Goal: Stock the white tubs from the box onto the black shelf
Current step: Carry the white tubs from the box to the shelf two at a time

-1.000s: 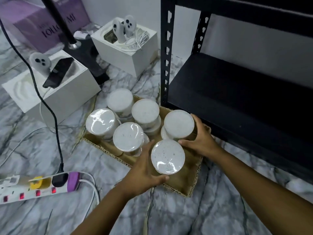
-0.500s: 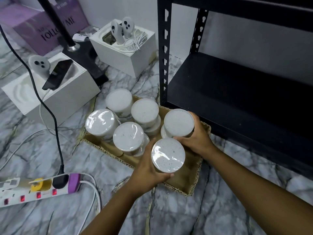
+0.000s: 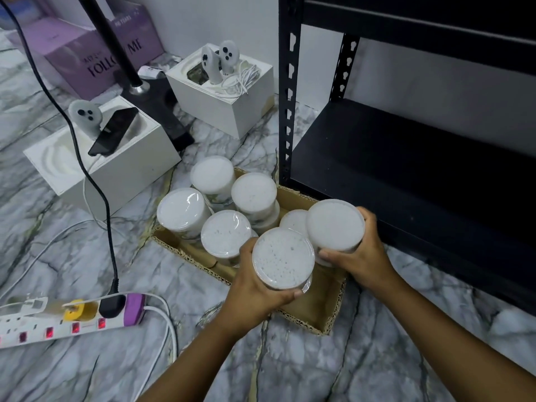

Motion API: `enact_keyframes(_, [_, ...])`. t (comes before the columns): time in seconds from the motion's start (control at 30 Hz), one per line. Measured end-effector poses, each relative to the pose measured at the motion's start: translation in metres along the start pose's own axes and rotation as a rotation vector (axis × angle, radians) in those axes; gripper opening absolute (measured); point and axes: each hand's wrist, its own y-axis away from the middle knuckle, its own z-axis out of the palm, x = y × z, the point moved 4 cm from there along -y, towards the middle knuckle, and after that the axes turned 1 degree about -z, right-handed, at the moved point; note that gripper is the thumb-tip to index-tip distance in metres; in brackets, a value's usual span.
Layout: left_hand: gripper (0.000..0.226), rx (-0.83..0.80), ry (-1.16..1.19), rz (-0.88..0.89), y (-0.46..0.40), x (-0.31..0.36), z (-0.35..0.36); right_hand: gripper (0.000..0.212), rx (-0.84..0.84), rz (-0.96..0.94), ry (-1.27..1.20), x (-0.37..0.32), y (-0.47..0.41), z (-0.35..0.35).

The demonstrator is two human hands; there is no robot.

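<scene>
Fingers [image 3: 298, 293] round unlabelled tub [image 3: 282, 259]; "FOLLOW ME" box [image 3: 95, 53] behind.

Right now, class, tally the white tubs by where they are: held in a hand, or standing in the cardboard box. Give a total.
Held tubs: 2
Tubs in the box, lids visible: 5
Total: 7

Bare forearms, hands [image 3: 359, 259] unadorned

Bright, even indoor light — glare on tub lids [image 3: 226, 233], edges bowed.
</scene>
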Motion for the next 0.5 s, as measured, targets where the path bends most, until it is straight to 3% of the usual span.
enact_keyframes(0.13, [0.108, 0.072, 0.029, 0.044, 0.001, 0.013, -0.005, 0.111, 0.002, -0.035, -0.062, -0.010, 0.013, -0.007])
enact_keyframes(0.27, [0.100, 0.116, 0.038, 0.085, -0.003, 0.026, -0.008, 0.094, -0.008, -0.100, -0.101, -0.029, 0.014, -0.011])
enact_keyframes(0.5, [0.099, 0.148, 0.100, 0.062, 0.000, 0.066, -0.021, 0.091, -0.003, -0.132, -0.124, -0.079, 0.020, -0.014])
